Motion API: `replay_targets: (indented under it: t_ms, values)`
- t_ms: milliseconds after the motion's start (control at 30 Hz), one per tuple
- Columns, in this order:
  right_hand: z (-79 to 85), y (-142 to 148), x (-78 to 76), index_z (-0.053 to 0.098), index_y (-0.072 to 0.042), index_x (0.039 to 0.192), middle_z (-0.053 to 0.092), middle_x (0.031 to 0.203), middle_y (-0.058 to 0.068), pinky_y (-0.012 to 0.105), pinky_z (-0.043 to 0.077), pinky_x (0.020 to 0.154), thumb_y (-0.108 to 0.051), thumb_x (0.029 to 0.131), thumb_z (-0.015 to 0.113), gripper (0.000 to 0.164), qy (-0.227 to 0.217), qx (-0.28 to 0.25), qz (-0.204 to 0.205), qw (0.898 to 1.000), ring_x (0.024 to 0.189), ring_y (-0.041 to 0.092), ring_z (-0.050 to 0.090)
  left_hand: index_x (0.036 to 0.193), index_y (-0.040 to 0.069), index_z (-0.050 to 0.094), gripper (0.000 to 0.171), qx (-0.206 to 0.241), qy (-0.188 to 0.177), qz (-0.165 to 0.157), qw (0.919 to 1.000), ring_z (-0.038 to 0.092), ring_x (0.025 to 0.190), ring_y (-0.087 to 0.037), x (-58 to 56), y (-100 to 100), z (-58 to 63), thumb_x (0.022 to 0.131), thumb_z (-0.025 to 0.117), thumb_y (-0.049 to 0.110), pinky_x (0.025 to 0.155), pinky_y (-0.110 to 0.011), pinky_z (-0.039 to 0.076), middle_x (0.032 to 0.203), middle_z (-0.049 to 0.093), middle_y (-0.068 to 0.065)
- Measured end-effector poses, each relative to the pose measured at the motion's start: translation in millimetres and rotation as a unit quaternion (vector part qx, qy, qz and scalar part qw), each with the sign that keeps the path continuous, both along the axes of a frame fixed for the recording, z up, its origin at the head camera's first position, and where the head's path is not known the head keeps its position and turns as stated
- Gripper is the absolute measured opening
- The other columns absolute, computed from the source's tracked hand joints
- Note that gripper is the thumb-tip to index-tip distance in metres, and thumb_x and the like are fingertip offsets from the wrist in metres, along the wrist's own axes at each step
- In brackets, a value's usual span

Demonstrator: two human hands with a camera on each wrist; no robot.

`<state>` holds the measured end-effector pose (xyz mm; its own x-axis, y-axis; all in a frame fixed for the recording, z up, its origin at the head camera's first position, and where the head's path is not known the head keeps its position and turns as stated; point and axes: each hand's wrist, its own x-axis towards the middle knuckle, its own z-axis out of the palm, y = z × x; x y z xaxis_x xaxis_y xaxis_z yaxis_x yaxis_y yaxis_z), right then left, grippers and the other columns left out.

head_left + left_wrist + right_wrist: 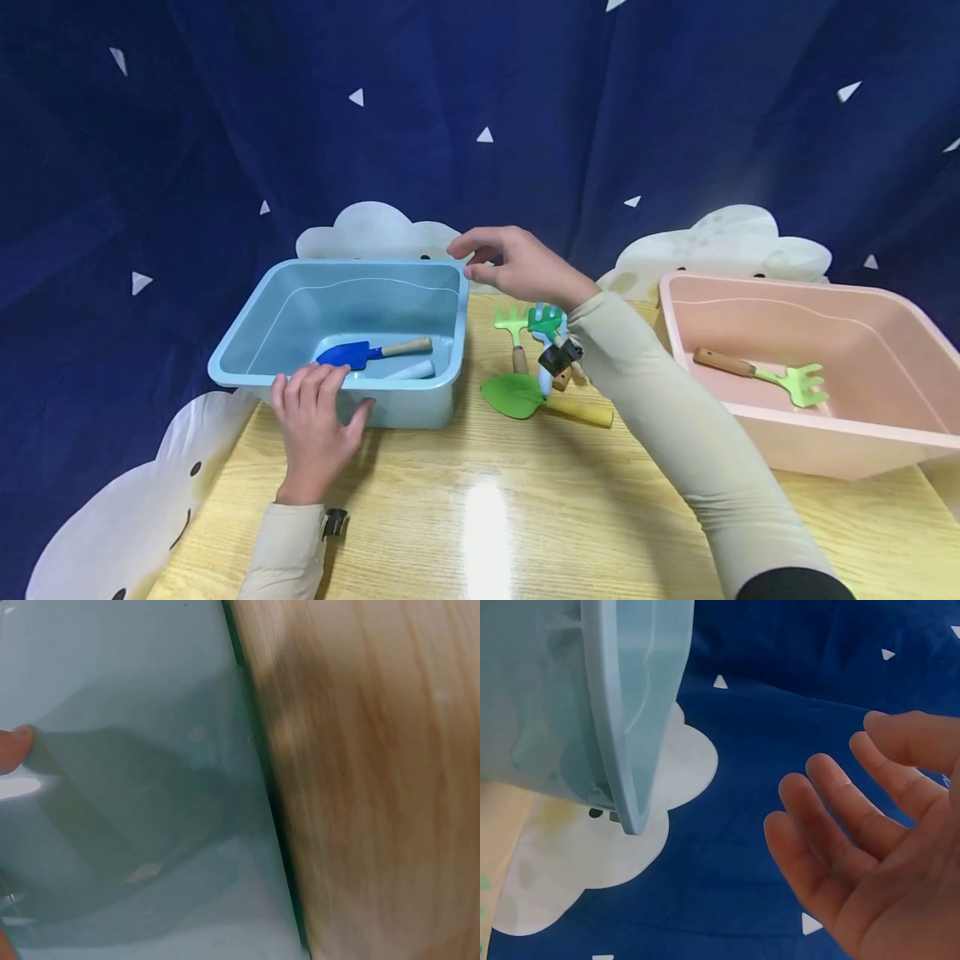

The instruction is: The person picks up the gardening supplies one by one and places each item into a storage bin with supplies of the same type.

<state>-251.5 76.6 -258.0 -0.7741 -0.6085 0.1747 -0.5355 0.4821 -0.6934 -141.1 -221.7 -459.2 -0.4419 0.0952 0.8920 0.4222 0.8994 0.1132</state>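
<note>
My left hand (315, 425) holds the front rim of a light blue plastic bin (405, 412), fingers over the edge and thumb against the outer wall. Inside that bin lie a blue toy trowel (352, 354) with a wooden handle and a pale blue rod-shaped piece (414, 371), partly hidden by the front rim. Above the bin's back right corner is my right hand (517, 260), holding nothing. In the right wrist view its spread, loosely bent fingers (829, 840) are apart from the bin.
Between the bins lie a light green hand fork (512, 321), a dark green fork (546, 321), a green trowel (516, 395) with a yellow handle, and other tools partly hidden by the right wrist. At right, a pink bin (832, 437) contains a green hand fork (802, 385).
</note>
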Motion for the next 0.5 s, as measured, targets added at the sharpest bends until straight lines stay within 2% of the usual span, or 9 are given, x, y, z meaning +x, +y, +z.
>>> replay_targets:
  t_ms: [233, 500]
  values:
    - [-2.7, 14.3, 11.3, 0.065, -0.014, 0.128, 0.065, 0.131, 0.003, 0.039, 0.053, 0.097, -0.011, 0.097, 0.060, 0.032, -0.001, -0.014, -0.012, 1.000, 0.112, 0.018, 0.065, 0.121, 0.003, 0.060, 0.058, 0.001, 0.004, 0.000, 1.0000, 0.047, 0.113, -0.039, -2.1, -1.1, -1.1, 0.072, 0.075, 0.029, 0.118, -0.051, 0.018, 0.113, 0.060, -0.019]
    - [-18.9, 23.6, 20.5, 0.064, -0.012, 0.128, 0.065, 0.132, 0.005, 0.039, 0.054, 0.093, -0.009, 0.097, 0.060, 0.032, -0.001, 0.000, -0.008, 1.000, 0.112, 0.020, 0.067, 0.121, 0.003, 0.060, 0.058, 0.003, 0.003, 0.002, 1.0000, 0.047, 0.114, -0.040, -1.9, -0.8, -2.1, 0.071, 0.075, 0.029, 0.118, -0.050, 0.018, 0.113, 0.059, -0.019]
